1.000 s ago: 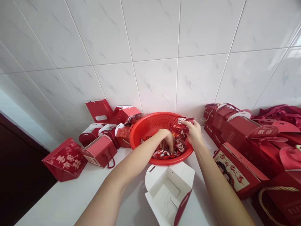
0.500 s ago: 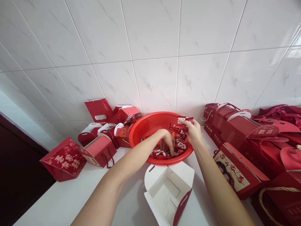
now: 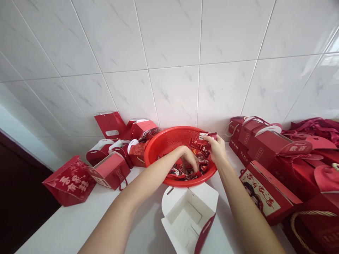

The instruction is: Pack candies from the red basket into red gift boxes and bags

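Observation:
A red plastic basket (image 3: pixel 169 135) with perforated walls holds many small red-wrapped candies (image 3: pixel 205 152). My left hand (image 3: pixel 189 158) reaches down inside it, its fingers curled and closed on a red-wrapped candy (image 3: pixel 196 175) at the front of the heap. Over the basket's right rim, my right hand (image 3: pixel 218 150) is closed on red candy packets (image 3: pixel 208 135), one showing a white label with dark characters. In front of the basket stands an open gift box (image 3: pixel 189 211), white inside, its flaps spread and nothing lying in it.
Red gift boxes (image 3: pixel 109 171) stand on the white table (image 3: pixel 106 218) at the left. More handled boxes (image 3: pixel 270 192) crowd the right side, with dark red ribbons (image 3: pixel 315 125) behind them. A tiled wall (image 3: pixel 172 95) rises directly behind the basket.
My left hand has shifted slightly right among the candies, and a red packet now shows at its fingertips. My right hand keeps its packets above the rim.

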`<state>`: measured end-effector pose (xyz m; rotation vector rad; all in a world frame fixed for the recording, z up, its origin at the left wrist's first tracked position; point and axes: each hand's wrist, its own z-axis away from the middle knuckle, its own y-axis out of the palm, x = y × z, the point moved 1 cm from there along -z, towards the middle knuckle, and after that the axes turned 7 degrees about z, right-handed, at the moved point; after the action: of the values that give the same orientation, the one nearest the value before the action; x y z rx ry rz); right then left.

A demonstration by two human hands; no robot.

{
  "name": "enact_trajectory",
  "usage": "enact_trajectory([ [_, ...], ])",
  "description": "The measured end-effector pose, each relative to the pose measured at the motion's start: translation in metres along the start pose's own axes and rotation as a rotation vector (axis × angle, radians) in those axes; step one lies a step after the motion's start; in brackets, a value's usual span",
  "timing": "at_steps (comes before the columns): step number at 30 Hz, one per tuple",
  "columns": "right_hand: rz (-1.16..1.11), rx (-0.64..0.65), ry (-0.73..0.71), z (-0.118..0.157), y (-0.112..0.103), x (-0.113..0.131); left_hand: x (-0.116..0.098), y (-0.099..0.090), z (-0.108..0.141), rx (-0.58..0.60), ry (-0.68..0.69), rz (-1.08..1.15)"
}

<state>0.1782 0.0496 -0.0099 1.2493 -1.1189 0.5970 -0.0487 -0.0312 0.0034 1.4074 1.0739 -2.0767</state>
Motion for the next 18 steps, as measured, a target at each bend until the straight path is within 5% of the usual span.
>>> enact_trajectory([
  [3, 0.004, 0.013, 0.0, -0.001, 0.0, -0.001, -0.006, 0.002, -0.013, -0.073, 0.082, -0.004],
  [11, 0.023, 0.009, -0.007, 0.001, 0.0, 0.001, 0.004, 0.0, -0.027, 0.006, 0.081, -0.005],
  [13, 0.021, 0.007, -0.009, 0.001, 0.0, 0.001, 0.001, -0.002, -0.057, 0.123, 0.031, -0.003],
  [15, 0.02, 0.013, -0.01, 0.001, 0.0, 0.001, -0.006, 0.0, -0.095, 0.431, -0.154, -0.075],
  [18, 0.02, 0.017, -0.018, 0.0, 0.0, 0.0, -0.021, 0.0, -0.143, 0.589, -0.251, -0.109],
])
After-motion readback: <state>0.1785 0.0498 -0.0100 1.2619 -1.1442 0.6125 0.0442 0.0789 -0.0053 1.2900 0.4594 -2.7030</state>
